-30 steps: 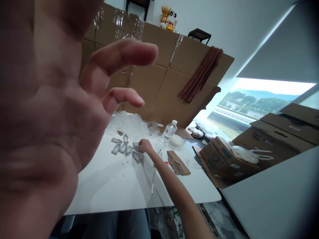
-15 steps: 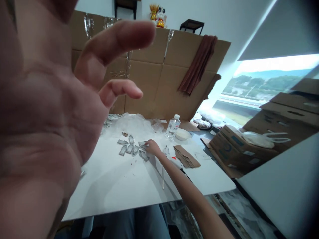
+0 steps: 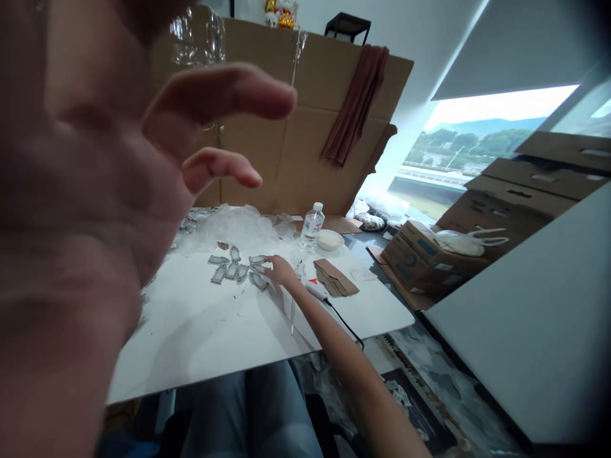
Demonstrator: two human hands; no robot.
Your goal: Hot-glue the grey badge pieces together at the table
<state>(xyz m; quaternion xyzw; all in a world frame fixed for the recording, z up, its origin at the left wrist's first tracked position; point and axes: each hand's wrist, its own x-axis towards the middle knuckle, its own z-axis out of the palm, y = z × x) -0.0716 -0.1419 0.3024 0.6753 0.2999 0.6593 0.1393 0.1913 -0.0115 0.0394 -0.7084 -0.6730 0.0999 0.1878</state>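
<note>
My left hand (image 3: 105, 191) is raised very close to the camera and fills the left half of the view, palm out, fingers spread and loosely curled, holding nothing. My right hand (image 3: 280, 270) reaches far out over the white table (image 3: 200, 331), fingers resting on or pinching one of several small grey tags (image 3: 236, 268) laid in a cluster. I cannot see whether a tag is gripped. Just right of that hand lies a white tool with a black cord (image 3: 317, 291) and a thin clear stick (image 3: 293, 312).
A stack of brown card pieces (image 3: 335, 278), a water bottle (image 3: 312, 226) and a white bowl (image 3: 330, 239) stand at the table's far right. Crumpled clear plastic (image 3: 238, 222) lies behind the tags. Cardboard sheets (image 3: 305, 127) wall the back; boxes (image 3: 429, 254) sit on the right.
The view has swung slightly left and down. My left hand stays raised by the camera. My right hand stays at the tags.
</note>
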